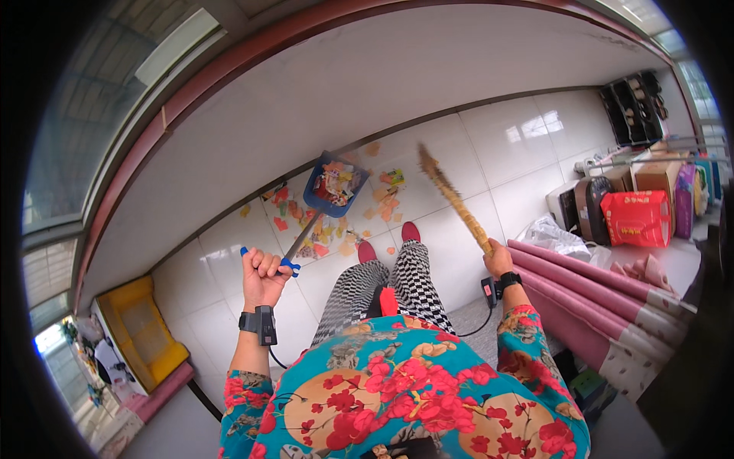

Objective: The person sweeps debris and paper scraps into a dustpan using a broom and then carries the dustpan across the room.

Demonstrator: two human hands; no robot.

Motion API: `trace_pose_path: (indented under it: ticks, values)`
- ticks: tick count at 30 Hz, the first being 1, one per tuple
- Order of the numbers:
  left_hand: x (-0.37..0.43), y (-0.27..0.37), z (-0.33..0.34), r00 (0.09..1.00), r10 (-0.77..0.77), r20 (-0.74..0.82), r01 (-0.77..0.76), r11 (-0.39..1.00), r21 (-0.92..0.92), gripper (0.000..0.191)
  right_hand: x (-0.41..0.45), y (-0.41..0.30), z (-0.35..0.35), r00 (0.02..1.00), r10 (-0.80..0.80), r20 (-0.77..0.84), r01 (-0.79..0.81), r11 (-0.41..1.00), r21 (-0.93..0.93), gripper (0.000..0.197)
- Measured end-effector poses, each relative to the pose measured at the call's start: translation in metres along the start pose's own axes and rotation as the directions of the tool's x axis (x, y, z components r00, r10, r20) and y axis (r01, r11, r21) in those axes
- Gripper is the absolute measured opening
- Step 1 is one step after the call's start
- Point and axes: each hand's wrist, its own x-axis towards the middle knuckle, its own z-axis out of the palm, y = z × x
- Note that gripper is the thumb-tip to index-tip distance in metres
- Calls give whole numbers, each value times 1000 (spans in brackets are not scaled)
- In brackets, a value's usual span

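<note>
My left hand [265, 274] is closed around the blue grip of a long-handled dustpan [327, 207]. The blue pan holds a heap of paper scraps and wrappers [338, 182] and is held out in front of my feet. In my right hand [498, 259] is the handle of a straw broom [459, 206]. Its darker bristle end points away from me, to the right of the pan. Scattered orange, red and yellow scraps [385, 204] lie on the tiled floor [441, 252] around the pan and near my red shoes.
A white wall [367, 74] runs along the far side. At right, a pink curtain [573, 281] hangs beside a red bag [636, 218], boxes and a plastic bag [553, 235]. A black shoe rack [633, 109] stands in the far right corner. A yellow piece of furniture [140, 333] is at left.
</note>
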Motion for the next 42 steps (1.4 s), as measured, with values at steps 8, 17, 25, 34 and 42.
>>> trace_pose_path:
  ticks: [8,17,25,34,42]
  values:
    - [-6,64,21,998,43,-48,-45,998,-35,34,69,-106,22,959,282,22,-283,954,100,30]
    - [112,81,17,998,53,-30,-55,995,-84,33,138,-137,13,964,-186,189,211,970,-121,44]
    - [42,76,-54,992,116,-57,-122,985,-121,35,93,-117,51,997,32,72,-19,984,-180,36]
    - [39,136,-131,990,106,-94,-114,989,-89,33,92,-243,176,983,37,177,10,966,-260,33]
    - [40,217,-233,993,101,-62,-107,988,-111,34,11,-256,218,967,-172,189,211,955,-208,43]
